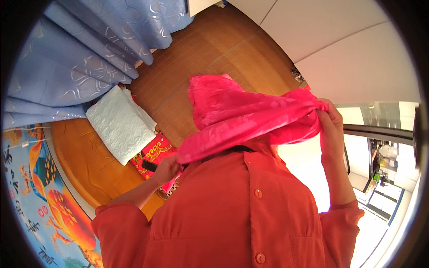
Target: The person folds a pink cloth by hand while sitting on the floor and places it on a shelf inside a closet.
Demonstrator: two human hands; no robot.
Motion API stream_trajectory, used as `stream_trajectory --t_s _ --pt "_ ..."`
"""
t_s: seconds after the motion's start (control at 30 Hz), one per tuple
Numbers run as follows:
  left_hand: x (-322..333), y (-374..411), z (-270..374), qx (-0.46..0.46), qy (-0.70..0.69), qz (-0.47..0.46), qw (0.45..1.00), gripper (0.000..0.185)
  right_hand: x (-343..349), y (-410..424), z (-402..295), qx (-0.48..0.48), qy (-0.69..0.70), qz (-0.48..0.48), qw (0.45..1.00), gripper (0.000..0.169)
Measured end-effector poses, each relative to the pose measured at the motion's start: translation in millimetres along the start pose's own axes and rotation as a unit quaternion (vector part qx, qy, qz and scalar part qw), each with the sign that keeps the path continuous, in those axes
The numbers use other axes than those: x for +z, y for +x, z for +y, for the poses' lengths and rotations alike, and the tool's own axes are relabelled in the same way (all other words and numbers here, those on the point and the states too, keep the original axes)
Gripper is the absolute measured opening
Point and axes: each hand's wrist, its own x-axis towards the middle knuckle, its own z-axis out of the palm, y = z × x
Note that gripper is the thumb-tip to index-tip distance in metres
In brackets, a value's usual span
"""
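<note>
A bright pink cloth (248, 110) with a faint pale pattern is stretched in front of my chest, its middle hanging in loose folds. My left hand (166, 171) grips its lower left end, and a small pink piece hangs below the fingers. On the other side, my right hand (330, 115) is raised higher and pinches a bunched, twisted part of the cloth between thumb and fingers. Beside my left hand a dark rectangular object (149, 165) lies on a red and gold patterned fabric (157, 147). Some fingertips are hidden by the cloth.
A folded pale quilted cloth (122, 125) lies on a brown wooden seat (80, 147). Blue curtains (77, 63) hang at upper left over the wooden floor (214, 43). White panels (338, 43) stand at upper right; a glazed opening is below them. A colourful wall picture bears writing.
</note>
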Motion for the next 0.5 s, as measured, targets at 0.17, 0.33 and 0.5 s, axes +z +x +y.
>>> stream_trajectory --t_s 0.17,0.33,0.5 --pt "-38 59 32 0.023 -0.144 0.191 0.971 0.025 -15 7 15 0.027 -0.031 0.011 0.999 0.019" --pt "-68 41 53 -0.046 0.382 0.008 0.923 0.058 -83 6 86 0.106 -0.294 -0.033 0.949 0.024" --pt "-148 -62 -123 -0.159 0.586 -0.108 0.787 0.048 -167 -43 205 0.181 -0.511 -0.005 0.841 0.021"
